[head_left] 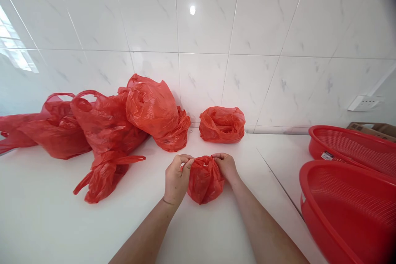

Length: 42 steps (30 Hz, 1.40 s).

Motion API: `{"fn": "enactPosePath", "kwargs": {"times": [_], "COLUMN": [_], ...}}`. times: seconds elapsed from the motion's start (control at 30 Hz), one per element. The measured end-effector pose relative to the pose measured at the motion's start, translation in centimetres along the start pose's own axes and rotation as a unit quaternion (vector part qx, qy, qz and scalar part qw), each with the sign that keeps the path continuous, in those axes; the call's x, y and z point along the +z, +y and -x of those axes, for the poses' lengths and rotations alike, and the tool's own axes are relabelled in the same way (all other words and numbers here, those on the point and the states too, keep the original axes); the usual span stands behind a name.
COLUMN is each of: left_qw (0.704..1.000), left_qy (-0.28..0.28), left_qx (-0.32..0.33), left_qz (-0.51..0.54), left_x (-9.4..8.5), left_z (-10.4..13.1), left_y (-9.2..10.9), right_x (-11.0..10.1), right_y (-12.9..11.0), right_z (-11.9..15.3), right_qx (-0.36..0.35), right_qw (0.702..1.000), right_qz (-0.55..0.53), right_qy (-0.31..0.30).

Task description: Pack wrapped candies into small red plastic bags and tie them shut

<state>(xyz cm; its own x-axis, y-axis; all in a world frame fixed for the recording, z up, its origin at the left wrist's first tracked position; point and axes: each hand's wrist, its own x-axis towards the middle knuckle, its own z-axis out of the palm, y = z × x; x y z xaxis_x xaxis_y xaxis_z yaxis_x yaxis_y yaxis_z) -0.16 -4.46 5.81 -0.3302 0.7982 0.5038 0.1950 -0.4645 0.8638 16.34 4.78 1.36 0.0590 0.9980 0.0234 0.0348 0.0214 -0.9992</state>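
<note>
Between my hands a small red plastic bag [206,183] rests on the white table, bunched up, with a little gap at its top. My left hand [178,177] pinches the bag's upper left edge between thumb and fingers. On the opposite side, my right hand [226,166] grips the upper right edge. What the bag contains is hidden by the crumpled plastic. Just behind it, close to the wall, stands another red plastic bag [222,126] with its mouth spread wide.
Several full-looking red bags [108,128] crowd the left side against the tiled wall. At the right are two red plastic baskets [318,210], one behind the other, with a cardboard box [371,128] beyond them. A seam runs across the white tabletop [269,198].
</note>
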Motion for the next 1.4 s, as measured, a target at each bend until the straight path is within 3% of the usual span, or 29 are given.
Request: {"fn": "enactPosePath", "kwargs": {"times": [0.1, 0.17, 0.33, 0.47, 0.53, 0.7, 0.83, 0.9, 1.0, 1.07, 1.13, 1.2, 1.27, 1.33, 1.4], "left_qw": [0.998, 0.989, 0.913, 0.863, 0.851, 0.849, 0.824, 0.840, 0.904, 0.942, 0.956, 0.939, 0.899, 0.856, 0.837], "left_qy": [-0.014, -0.072, -0.254, -0.349, -0.372, -0.368, -0.428, -0.410, -0.322, -0.287, -0.289, -0.330, -0.391, -0.444, -0.461], "left_qx": [-0.041, -0.084, -0.180, -0.193, -0.193, -0.188, -0.197, -0.194, -0.151, -0.095, -0.035, -0.007, -0.001, 0.007, 0.028], "left_qz": [0.039, 0.096, 0.263, 0.309, 0.316, 0.329, 0.317, 0.298, 0.236, 0.146, 0.023, -0.099, -0.196, -0.264, -0.294], "left_x": [0.1, 0.0, -0.1, -0.3, -0.4, -0.9, -0.9, -0.9, -1.1, -1.3, -1.4, -1.3, -1.0, -0.6, -0.4], "left_z": [-0.1, -0.3, -0.4, -0.3, -0.3, -0.6, -0.5, -0.5, -0.8, -1.0, -1.0, -0.6, -0.1, 0.3, 0.5], "left_y": [0.2, 0.4, 0.2, -0.4, -0.7, -0.9, -0.7, -0.4, 0.3, 0.7, 0.8, 0.7, 0.4, 0.0, -0.2], "right_x": [-0.4, -0.4, -0.1, 0.0, 0.0, 0.1, 0.2, 0.0, -0.5, -0.8, -1.1, -1.2, -1.1, -1.1, -1.0], "right_y": [0.9, 1.1, 1.1, 1.2, 1.2, 1.4, 1.6, 1.8, 1.9, 2.0, 2.0, 2.1, 2.0, 2.0, 1.9], "right_z": [-0.4, -0.5, -0.3, -0.2, -0.2, -0.1, 0.0, -0.1, -0.3, -0.5, -0.6, -0.6, -0.5, -0.4, -0.2], "right_qx": [-0.028, -0.049, -0.096, -0.117, -0.124, -0.134, -0.150, -0.152, -0.144, -0.137, -0.135, -0.135, -0.136, -0.134, -0.128], "right_qw": [0.997, 0.991, 0.968, 0.951, 0.946, 0.939, 0.940, 0.944, 0.956, 0.963, 0.966, 0.968, 0.969, 0.970, 0.971], "right_qz": [0.070, 0.119, 0.230, 0.283, 0.299, 0.315, 0.307, 0.291, 0.252, 0.229, 0.215, 0.208, 0.204, 0.202, 0.201], "right_qy": [0.014, 0.020, 0.034, 0.034, 0.033, 0.029, 0.022, 0.025, 0.039, 0.045, 0.044, 0.038, 0.028, 0.020, 0.014]}}
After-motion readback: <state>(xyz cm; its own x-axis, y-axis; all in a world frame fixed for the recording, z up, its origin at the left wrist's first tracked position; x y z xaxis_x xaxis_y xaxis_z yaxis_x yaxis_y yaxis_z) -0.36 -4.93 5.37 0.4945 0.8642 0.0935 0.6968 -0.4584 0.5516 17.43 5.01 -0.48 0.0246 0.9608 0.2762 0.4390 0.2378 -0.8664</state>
